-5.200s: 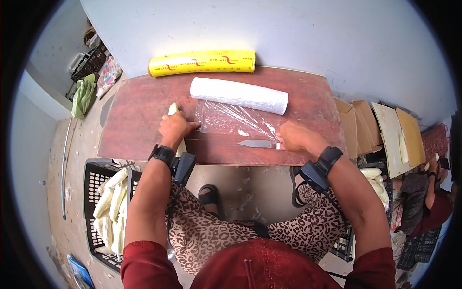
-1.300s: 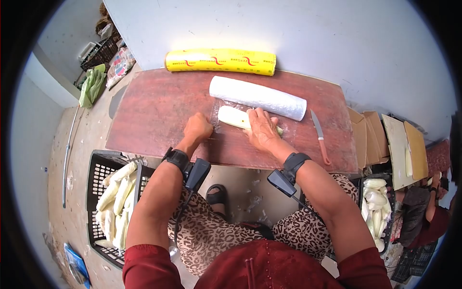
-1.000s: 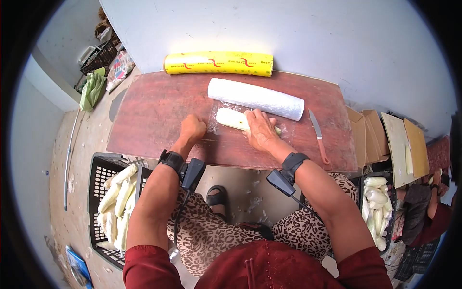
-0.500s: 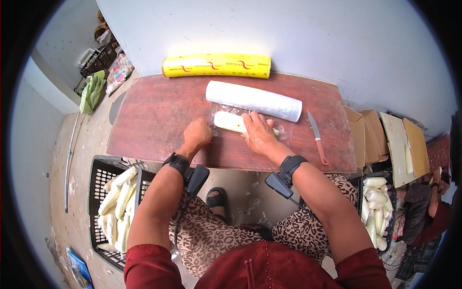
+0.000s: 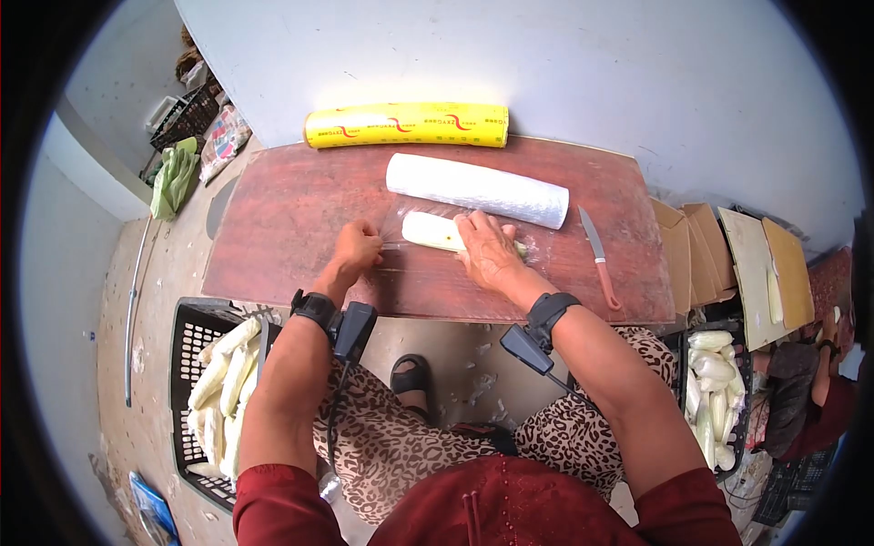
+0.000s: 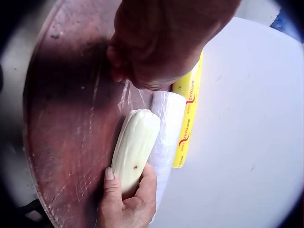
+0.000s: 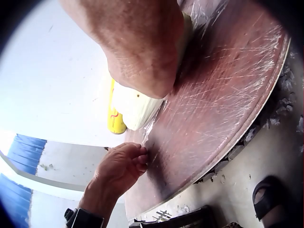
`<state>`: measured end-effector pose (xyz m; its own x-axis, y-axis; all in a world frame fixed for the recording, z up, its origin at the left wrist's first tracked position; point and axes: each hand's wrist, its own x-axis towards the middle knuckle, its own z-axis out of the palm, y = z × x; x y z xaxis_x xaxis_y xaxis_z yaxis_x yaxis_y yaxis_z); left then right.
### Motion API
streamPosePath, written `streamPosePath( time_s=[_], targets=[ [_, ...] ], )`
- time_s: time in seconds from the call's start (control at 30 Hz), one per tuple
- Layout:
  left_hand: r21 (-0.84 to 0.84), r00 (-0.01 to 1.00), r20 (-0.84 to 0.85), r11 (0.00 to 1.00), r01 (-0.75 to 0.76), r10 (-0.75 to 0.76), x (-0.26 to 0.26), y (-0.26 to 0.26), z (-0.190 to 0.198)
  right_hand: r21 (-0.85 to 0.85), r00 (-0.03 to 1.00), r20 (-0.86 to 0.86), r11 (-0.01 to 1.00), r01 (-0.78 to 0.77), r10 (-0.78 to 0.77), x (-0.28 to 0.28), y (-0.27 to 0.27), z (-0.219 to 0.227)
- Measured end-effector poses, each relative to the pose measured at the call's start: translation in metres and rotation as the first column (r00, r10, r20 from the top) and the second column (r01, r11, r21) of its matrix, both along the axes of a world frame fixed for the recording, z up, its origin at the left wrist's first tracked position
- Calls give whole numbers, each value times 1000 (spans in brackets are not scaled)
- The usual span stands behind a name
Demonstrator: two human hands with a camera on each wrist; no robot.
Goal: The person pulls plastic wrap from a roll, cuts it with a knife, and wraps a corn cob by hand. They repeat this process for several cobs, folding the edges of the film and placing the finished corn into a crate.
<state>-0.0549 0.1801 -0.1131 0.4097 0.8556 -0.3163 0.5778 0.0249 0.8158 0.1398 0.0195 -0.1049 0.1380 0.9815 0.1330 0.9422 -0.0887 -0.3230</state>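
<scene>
A pale ear of corn in its husk (image 5: 431, 231), with a small dark spot, lies sideways on a sheet of clear plastic film (image 6: 135, 97). My right hand (image 5: 492, 250) holds its right part, thumb on one side and fingers on the other, as the left wrist view shows. At its left end, my left hand (image 5: 353, 249) pinches the film's edge with fingertips close over the table (image 5: 273, 227). Just behind the corn is the white film roll (image 5: 477, 189), from which the sheet comes.
A yellow printed roll (image 5: 407, 126) lies at the back by the wall. To the right is a knife (image 5: 596, 253) with a reddish handle. Crates of pale ears stand left (image 5: 187, 364) and right (image 5: 716, 382); cardboard (image 5: 687, 250) is beyond the table's right edge.
Earlier the left hand held the corn and the right was by the knife. The knife now lies farther right and the corn on the film. Lately the left hand has shifted slightly left.
</scene>
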Motion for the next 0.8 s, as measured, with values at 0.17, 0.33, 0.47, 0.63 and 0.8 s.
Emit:
streamPosePath(
  time_s=[0.17, 0.33, 0.47, 0.63, 0.8],
  targets=[
    [-111, 996, 83, 994, -14, 24, -4, 4, 6, 13, 999, 49, 1000, -20, 19, 1, 1, -4],
    [-272, 965, 239, 962, -40, 108, -5, 0, 25, 60, 998, 55, 998, -18, 14, -2, -5, 1],
    [-337, 942, 302, 941, -39, 148, -5, 2, 23, 34, 997, 75, 999, -1, -2, -5, -6, 3],
    [-336, 949, 281, 941, -43, 144, -5, 3, 24, -21, 1000, 16, 1000, -20, 20, 3, -5, 4],
    [-302, 975, 182, 951, -71, 130, -5, 4, 22, -66, 999, -31, 998, -15, 13, 7, -8, 4]
  ],
)
